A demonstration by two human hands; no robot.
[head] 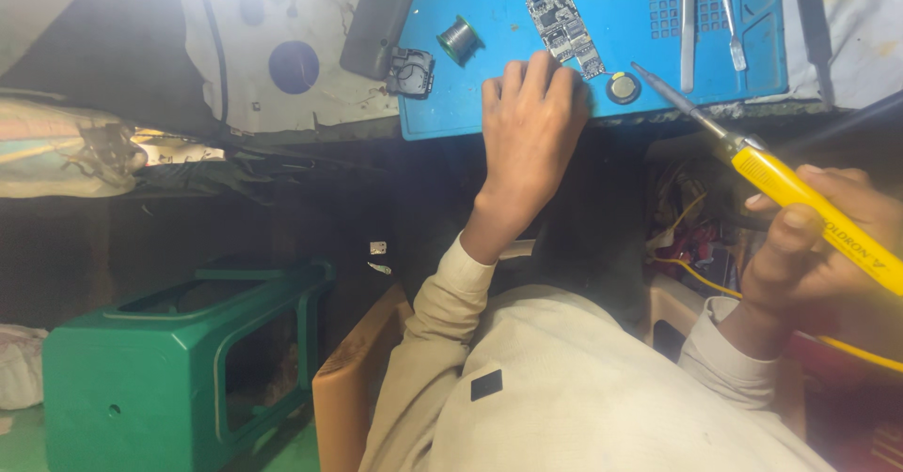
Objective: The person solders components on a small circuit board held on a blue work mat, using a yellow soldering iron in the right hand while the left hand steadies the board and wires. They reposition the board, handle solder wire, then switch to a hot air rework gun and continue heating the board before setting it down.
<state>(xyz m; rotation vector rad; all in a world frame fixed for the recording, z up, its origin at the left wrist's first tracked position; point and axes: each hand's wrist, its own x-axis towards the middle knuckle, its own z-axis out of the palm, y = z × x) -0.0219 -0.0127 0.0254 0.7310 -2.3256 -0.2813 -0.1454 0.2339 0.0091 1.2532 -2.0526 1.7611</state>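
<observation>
Now at the bench: one hand on the mat, one on the soldering iron

Leftmost, low in the view, a green plastic stool [179, 359] lies tipped on its side, well apart from the work. Further along, at the left edge of the blue work mat [451, 105], sits a small black plastic frame [411, 71], and just beside it on the mat a spool of solder wire [459, 39]. The left hand [529, 129] rests palm down on the mat's near edge, fingers loosely curled and holding nothing; its fingertips lie just beside the lower end of a bare circuit board [562, 28], which is flat on the mat near the middle. A small round tin [623, 87] sits to the right of those fingertips. Two metal tweezers [689, 21] lie on the mat's right part. The right hand [809, 256] hovers off the mat at the far right, fingers closed around the yellow handle of a soldering iron [800, 199], whose tip points up-left toward the round tin, above the mat's near edge.
</observation>
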